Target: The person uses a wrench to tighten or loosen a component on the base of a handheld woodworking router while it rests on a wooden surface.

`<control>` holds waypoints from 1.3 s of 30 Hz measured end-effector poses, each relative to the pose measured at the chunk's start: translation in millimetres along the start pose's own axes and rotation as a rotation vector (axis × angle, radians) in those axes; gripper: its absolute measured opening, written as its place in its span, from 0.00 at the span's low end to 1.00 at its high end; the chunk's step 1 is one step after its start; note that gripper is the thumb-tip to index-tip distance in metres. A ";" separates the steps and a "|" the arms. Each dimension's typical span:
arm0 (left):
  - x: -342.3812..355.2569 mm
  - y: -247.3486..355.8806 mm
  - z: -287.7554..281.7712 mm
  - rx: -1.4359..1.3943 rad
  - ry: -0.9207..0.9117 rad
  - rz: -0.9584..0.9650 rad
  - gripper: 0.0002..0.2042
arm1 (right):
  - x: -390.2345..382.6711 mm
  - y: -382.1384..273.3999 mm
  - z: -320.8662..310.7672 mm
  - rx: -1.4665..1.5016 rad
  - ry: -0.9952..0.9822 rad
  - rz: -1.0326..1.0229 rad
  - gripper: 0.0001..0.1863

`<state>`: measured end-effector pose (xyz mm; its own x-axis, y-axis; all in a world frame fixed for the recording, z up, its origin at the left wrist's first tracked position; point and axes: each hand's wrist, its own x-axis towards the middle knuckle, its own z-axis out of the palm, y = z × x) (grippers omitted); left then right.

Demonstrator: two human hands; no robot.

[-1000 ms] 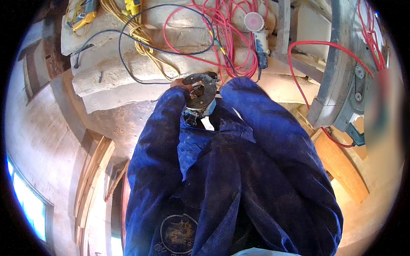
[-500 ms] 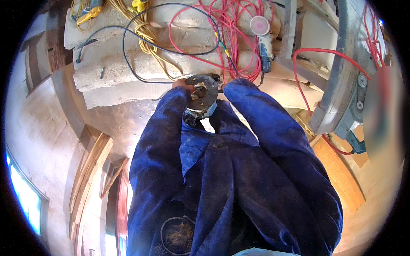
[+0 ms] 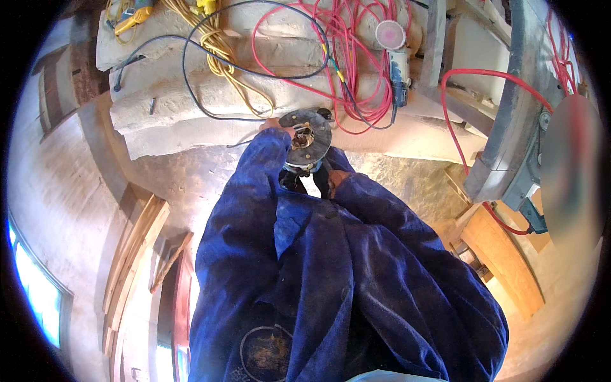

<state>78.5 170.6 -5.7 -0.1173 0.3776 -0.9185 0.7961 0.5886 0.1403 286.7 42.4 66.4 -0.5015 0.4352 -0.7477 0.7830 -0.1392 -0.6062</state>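
My left hand point(image 3: 280, 124) grips the left side of a power tool point(image 3: 309, 140), which has a round black base plate facing up, a central opening and a blue lower body, held just above my lap. My right hand point(image 3: 339, 180) is closed below and to the right of the plate, around a slim greyish item that I cannot make out. Both forearms are in blue sleeves. The lower part of the tool is partly hidden by the plate and my clothing.
Whitish stepped slabs point(image 3: 159, 127) carry coiled yellow point(image 3: 223, 63) and red point(image 3: 350, 83) cables, a black cord and an angle grinder point(image 3: 398, 83). A grey post point(image 3: 490, 159) stands at the right. Timber boards point(image 3: 133, 248) lean at the left; a wooden plank point(image 3: 496, 254) lies right.
My right hand has moved down and toward me, from the plate's right edge to below it, and its fingers now show. My left hand stays on the tool.
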 end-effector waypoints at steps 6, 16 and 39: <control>3.2 -1.4 3.0 -0.006 0.047 0.034 0.26 | -8.1 7.6 27.1 -0.084 0.022 -0.098 0.09; -15.1 9.5 -4.2 -0.015 0.056 -0.005 0.24 | 5.2 -9.4 16.7 0.592 -0.099 0.178 0.11; -10.3 11.3 -1.9 0.004 0.021 0.046 0.25 | 16.8 16.1 29.4 0.793 -0.147 0.049 0.07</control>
<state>87.6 174.7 6.1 -0.0928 0.4189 -0.9033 0.8034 0.5674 0.1806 280.1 21.3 36.1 -0.5598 0.2982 -0.7731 0.3390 -0.7690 -0.5420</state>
